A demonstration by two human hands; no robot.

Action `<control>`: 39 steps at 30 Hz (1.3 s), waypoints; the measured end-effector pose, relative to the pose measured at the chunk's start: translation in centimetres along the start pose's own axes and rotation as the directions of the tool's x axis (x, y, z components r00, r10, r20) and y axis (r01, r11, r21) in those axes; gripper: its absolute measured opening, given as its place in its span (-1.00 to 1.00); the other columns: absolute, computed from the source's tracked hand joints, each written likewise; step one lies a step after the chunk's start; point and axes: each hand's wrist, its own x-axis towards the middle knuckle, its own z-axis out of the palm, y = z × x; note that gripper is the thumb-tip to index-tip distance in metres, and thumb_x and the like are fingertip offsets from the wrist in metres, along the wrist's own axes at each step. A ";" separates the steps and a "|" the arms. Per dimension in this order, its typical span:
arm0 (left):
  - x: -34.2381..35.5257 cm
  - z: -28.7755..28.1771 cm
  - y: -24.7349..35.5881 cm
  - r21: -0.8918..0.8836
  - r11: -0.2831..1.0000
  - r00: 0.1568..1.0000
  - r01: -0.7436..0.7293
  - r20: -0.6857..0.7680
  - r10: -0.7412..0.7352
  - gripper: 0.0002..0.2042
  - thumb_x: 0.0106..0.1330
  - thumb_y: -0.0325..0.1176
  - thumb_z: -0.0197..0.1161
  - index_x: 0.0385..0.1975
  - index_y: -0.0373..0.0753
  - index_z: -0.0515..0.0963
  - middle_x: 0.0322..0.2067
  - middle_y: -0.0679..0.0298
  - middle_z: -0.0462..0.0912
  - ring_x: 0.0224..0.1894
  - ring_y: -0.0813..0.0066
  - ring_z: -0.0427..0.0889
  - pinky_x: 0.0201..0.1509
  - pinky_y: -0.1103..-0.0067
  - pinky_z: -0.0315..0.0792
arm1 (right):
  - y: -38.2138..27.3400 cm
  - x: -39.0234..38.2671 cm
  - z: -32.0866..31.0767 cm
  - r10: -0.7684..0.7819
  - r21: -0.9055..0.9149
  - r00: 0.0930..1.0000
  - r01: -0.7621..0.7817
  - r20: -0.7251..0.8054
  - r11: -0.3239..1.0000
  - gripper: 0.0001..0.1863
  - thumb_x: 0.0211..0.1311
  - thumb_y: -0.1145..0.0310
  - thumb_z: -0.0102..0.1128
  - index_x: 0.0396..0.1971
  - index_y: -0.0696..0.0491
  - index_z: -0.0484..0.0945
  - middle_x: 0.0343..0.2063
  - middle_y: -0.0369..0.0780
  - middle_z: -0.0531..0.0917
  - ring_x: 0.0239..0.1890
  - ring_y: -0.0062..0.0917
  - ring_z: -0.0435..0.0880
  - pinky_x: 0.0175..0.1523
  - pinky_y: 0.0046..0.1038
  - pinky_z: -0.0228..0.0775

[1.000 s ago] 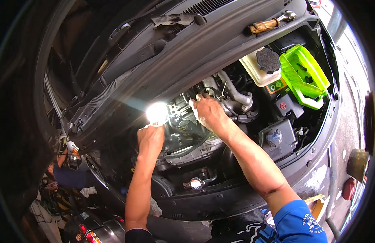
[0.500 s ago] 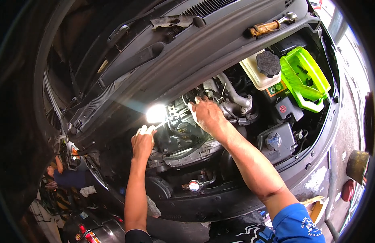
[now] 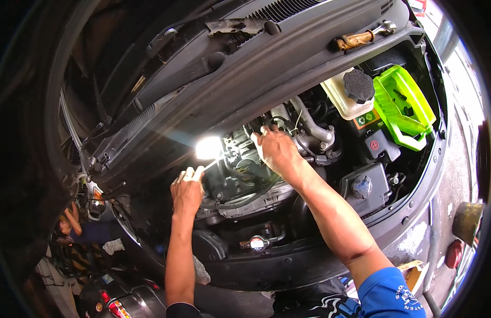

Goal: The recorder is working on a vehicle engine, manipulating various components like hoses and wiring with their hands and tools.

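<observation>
Blue cloth of a sleeve (image 3: 388, 294) sits nearest, in front of the engine (image 3: 224, 183) and off to its right; the right forearm (image 3: 341, 228) crosses from there over the black front panel (image 3: 288, 265) ahead of the engine. The left hand (image 3: 186, 193) is at the engine's left side, its fingers closed around a thin pale rod (image 3: 211, 164) that slants up toward a glaring lamp (image 3: 209, 148) over the engine's left part; glare hides whether the two are joined. The right hand (image 3: 279, 151) bends down at the engine's rear top, fingers curled, but I cannot tell whether they pinch a part or only rest there. Work in hand looks like close handling on the engine's lit top; the next move seems to call for fine fingertip control on the right and a steady rod on the left. Room looks tight at the engine's right rear, where a metal pipe (image 3: 313, 126) stands, and the cowl (image 3: 266, 85) edges its back. Freer space lies above the engine's front. Farther off, to its right, are a white reservoir (image 3: 347, 103) and a bright green tray (image 3: 384, 106); a ratchet (image 3: 358, 40) lies on the cowl beyond the engine
</observation>
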 end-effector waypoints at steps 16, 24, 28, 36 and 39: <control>3.8 -3.7 5.7 0.094 0.979 0.979 -0.184 0.104 0.174 -0.92 0.18 -0.48 0.30 -0.41 -0.31 0.70 -0.37 0.05 0.77 -0.34 0.06 0.80 -0.27 0.22 0.64 | -0.2 0.1 0.2 -0.019 -0.077 1.000 0.020 0.020 0.997 -0.74 0.44 0.35 0.05 -0.18 0.08 0.72 -0.05 0.07 0.70 0.01 -0.04 0.70 0.11 -0.10 0.57; 3.4 -2.9 5.6 0.025 0.994 0.994 -0.106 0.031 0.105 -0.78 0.49 -0.36 0.20 -0.32 -0.34 0.71 -0.34 0.00 0.76 -0.32 0.05 0.79 -0.29 0.21 0.63 | 2.6 -0.8 3.0 -0.074 0.067 0.978 0.089 -0.194 0.994 -0.63 0.54 0.27 -0.03 -0.21 0.24 0.68 -0.12 0.14 0.72 -0.09 0.05 0.71 0.11 -0.08 0.54; 3.4 -1.9 4.9 0.050 0.995 0.994 -0.086 0.078 0.082 -0.83 0.43 -0.40 0.22 -0.30 -0.34 0.70 -0.34 -0.01 0.76 -0.33 0.03 0.79 -0.31 0.20 0.63 | 0.0 0.3 1.6 0.033 0.081 0.996 -0.026 -0.084 0.996 -0.64 0.54 0.27 -0.05 -0.19 0.18 0.69 -0.16 0.11 0.71 -0.05 0.02 0.69 0.10 -0.05 0.54; 2.4 -1.2 3.4 -0.026 0.999 0.995 0.033 0.094 -0.030 -0.83 0.50 -0.28 0.21 -0.12 -0.15 0.71 -0.28 0.03 0.71 -0.23 -0.03 0.74 -0.17 0.12 0.57 | -1.2 -0.1 -1.7 0.082 0.013 0.995 -0.082 0.057 0.997 -0.68 0.53 0.30 -0.03 -0.15 0.14 0.70 -0.08 0.02 0.69 0.01 -0.08 0.68 0.07 -0.12 0.58; 1.5 0.8 1.6 0.035 0.985 0.969 0.170 0.173 -0.174 -0.82 0.46 -0.28 0.25 -0.11 -0.17 0.73 -0.27 0.09 0.66 -0.18 0.05 0.68 -0.15 0.16 0.57 | 0.0 -0.2 -0.3 -0.002 -0.074 1.000 0.004 0.019 0.997 -0.68 0.52 0.31 -0.03 -0.17 0.14 0.72 -0.02 0.01 0.69 0.05 -0.06 0.67 0.12 -0.13 0.57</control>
